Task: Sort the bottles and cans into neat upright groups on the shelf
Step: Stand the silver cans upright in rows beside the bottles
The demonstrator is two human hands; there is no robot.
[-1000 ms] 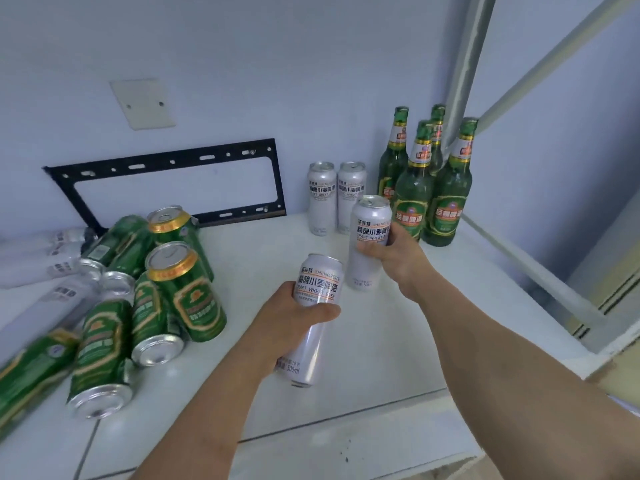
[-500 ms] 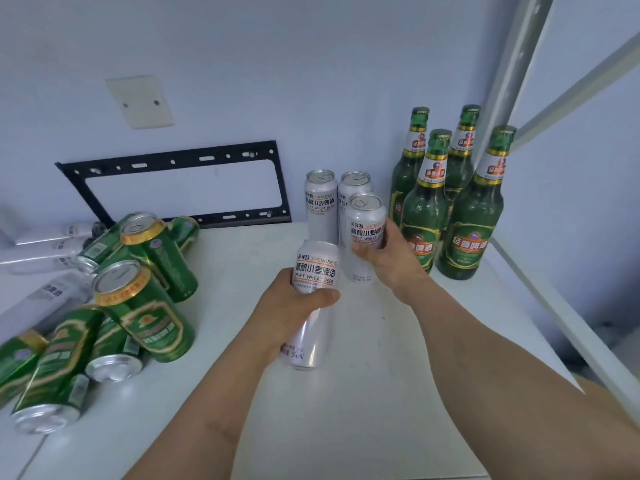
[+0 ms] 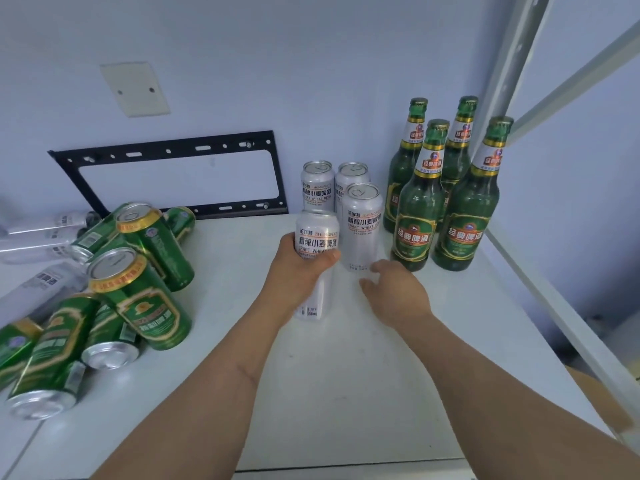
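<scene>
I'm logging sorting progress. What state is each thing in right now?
Left hand: grips a white can.
Held white can: upright, in front of the group.
Right hand: fingers relaxed, holding nothing.
Three white cans: upright, grouped.
Four green bottles: upright, capped, grouped.
Green cans: piled on their sides.
White cans at far left: lying down.

Bare forearms, sleeveless, unadorned hands [image 3: 294, 271]
</scene>
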